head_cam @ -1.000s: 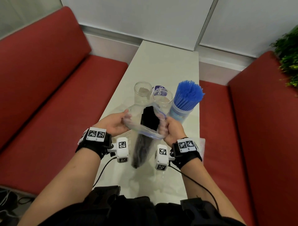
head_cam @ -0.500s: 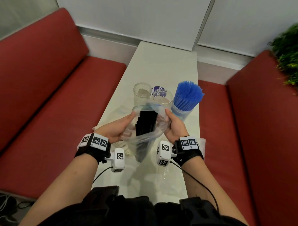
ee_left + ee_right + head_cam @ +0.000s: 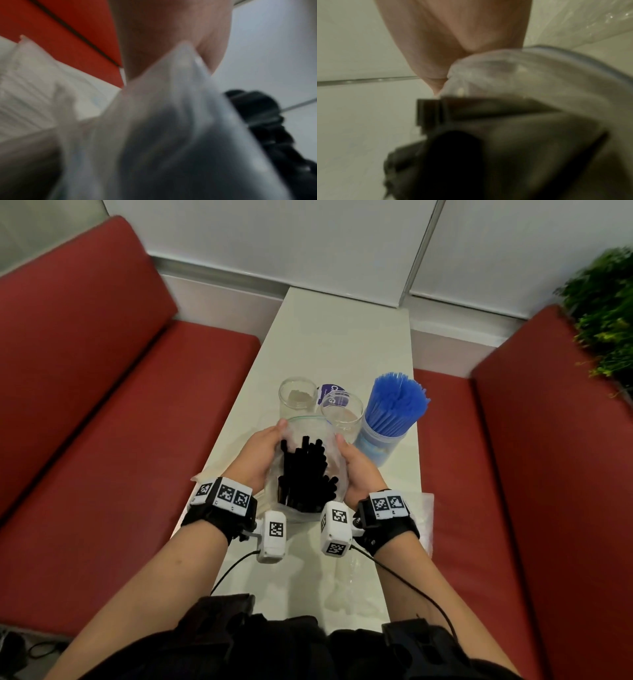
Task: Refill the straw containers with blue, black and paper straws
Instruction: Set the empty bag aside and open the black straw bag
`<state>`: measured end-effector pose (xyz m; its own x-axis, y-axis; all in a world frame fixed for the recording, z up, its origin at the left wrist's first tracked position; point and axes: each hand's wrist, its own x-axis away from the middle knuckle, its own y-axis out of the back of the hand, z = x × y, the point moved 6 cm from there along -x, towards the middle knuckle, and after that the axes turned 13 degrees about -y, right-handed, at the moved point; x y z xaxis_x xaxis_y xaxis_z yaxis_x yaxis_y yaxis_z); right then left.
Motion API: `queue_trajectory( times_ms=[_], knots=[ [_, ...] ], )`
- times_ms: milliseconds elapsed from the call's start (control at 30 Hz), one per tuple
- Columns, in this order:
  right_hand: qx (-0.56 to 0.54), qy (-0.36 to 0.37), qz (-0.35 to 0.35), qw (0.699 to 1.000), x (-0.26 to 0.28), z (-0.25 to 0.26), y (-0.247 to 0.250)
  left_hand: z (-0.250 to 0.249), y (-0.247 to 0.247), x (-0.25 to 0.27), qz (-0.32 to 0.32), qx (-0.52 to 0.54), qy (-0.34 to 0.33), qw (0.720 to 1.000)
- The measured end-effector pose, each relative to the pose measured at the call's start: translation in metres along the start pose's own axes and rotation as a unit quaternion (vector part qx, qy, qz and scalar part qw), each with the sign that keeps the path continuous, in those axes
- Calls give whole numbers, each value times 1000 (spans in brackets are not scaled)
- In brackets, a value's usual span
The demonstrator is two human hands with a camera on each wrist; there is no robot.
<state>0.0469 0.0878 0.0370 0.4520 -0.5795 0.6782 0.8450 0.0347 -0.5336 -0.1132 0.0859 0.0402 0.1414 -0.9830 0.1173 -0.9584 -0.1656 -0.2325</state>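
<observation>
1. Left hand (image 3: 255,453) and right hand (image 3: 356,470) each curl round a side of an open clear bag (image 3: 308,436), holding it upright over the table (image 3: 342,344). Mouth faces up and slightly away.
2. Black straws (image 3: 303,474) stand loose inside the bag, ends fanned and uneven, tops below the bag's rim.
3. Two clear cups sit just beyond the bag: left cup (image 3: 297,395) and right cup (image 3: 342,412). Both hold no straws. Something pale lies in the left cup's base; cannot tell what.
4. Blue straws (image 3: 397,402) already fill the tub (image 3: 380,446) to the right, just beside the right cup.
5. Paper straws not identified in any view. Wrist views are blurred; they show only palm, plastic film and dark straws.
6. Judged step: getting the black straws out of the bag and into a cup.
7. Risks:
 - Film is slack; a loose grip lets the bag sag and the straws spill on the table.
 - Tipping the uneven bundle could scatter straws past the cup's rim.
 - The bag may knock over a light, unfilled cup.
 - The right elbow or bag may brush the blue straws.
</observation>
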Motion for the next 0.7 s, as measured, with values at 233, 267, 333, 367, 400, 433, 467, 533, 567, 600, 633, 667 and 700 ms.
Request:
queue_trajectory(
  times_ms=[233,267,333,367,400,433,467,533,567,600,633,667,700],
  knots=[
    [-87,-48,-68,993,-15,-7,7,5,-7,5,140,-35,28,989],
    [-50,-33,-84,995,-17,-7,7,4,-8,7,171,-80,32,982],
    [26,7,-114,993,-20,-5,7,0,-4,6,194,-174,30,965],
    [55,24,-120,991,-20,-4,6,-3,-1,2,191,-211,24,958],
    [78,40,-122,989,-20,-4,5,-7,3,-1,177,-235,20,955],
    [108,57,-125,985,-20,-3,3,-11,7,-5,154,-243,20,958],
    [157,71,-143,975,-20,-1,4,-14,11,-7,123,-227,26,966],
    [298,78,-209,928,-20,3,9,-15,18,-8,50,-126,65,989],
    [349,67,-237,904,-19,3,12,-12,21,-8,13,-55,93,994],
    [373,52,-253,891,-19,2,15,-9,23,-7,-18,12,120,993],
    [383,37,-261,886,-17,0,18,-6,25,-7,-39,72,143,986],
    [384,24,-265,884,-15,-3,21,-2,27,-6,-52,124,166,977],
    [375,10,-272,887,-13,-7,24,2,30,-6,-57,168,185,967]
  ],
)
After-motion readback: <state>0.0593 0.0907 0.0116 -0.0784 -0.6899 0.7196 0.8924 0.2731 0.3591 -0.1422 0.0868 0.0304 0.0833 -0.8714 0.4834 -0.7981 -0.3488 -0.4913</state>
